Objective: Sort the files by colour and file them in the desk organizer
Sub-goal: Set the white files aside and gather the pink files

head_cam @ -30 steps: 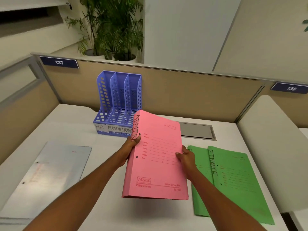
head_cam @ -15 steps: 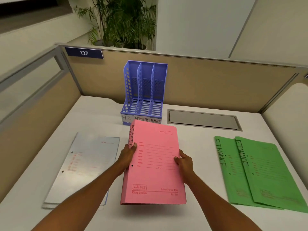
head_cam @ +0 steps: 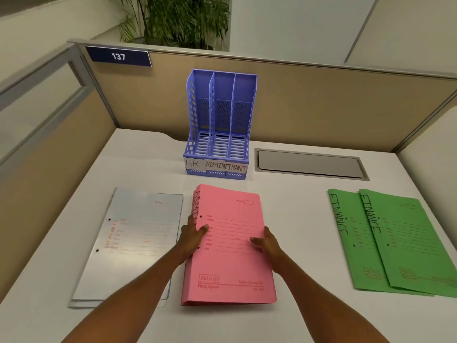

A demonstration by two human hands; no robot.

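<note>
On a white desk (head_cam: 296, 199) inside a cubicle, a person holds a pink file (head_cam: 230, 246) marked ADMIN by both long edges. The left hand (head_cam: 191, 237) wraps the spine edge with its thumb on the cover; the right hand (head_cam: 268, 242) grips the opposite edge, fingers curled around it. One blue desk organizer (head_cam: 218, 125) stands against the back partition, with three slots labelled HR, ADMIN and FINANCE, none holding a file. Two green files (head_cam: 395, 241) marked FINANCE lie overlapping at the right. A pale blue file stack (head_cam: 133, 243) lies at the left; its count cannot be told.
</note>
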